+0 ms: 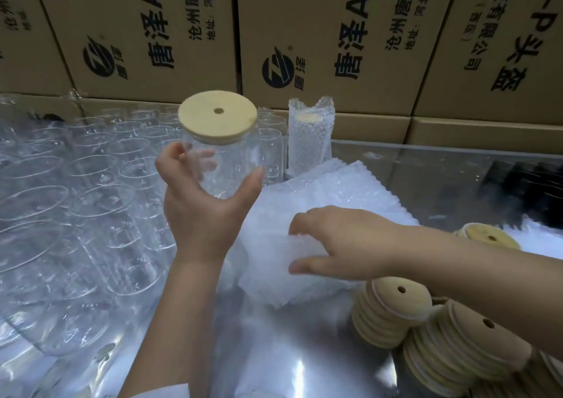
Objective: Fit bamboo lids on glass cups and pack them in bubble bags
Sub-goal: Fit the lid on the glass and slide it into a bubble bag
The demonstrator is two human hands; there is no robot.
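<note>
Lying nearest at the right, 2 stacks of bamboo lids (393, 315) sit beside the pile of bubble bags (329, 184), where the right hand (344, 245) pinches the top bag with curled fingers and thumb. The left hand (207, 215) grips a glass cup (228, 166) aloft, fitted lid (217, 114) on. Beyond stand empty cups (91, 169), 1 bagged cup (310, 135) and cardboard boxes (335, 32).

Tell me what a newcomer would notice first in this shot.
First, the glass cup capped with a bamboo lid, held up at centre by the left hand. Next, the right hand on the white pile of bubble bags just right of it, with stacks of bamboo lids at lower right. Rows of empty glass cups fill the left, and one bagged cup stands at the back.
</note>
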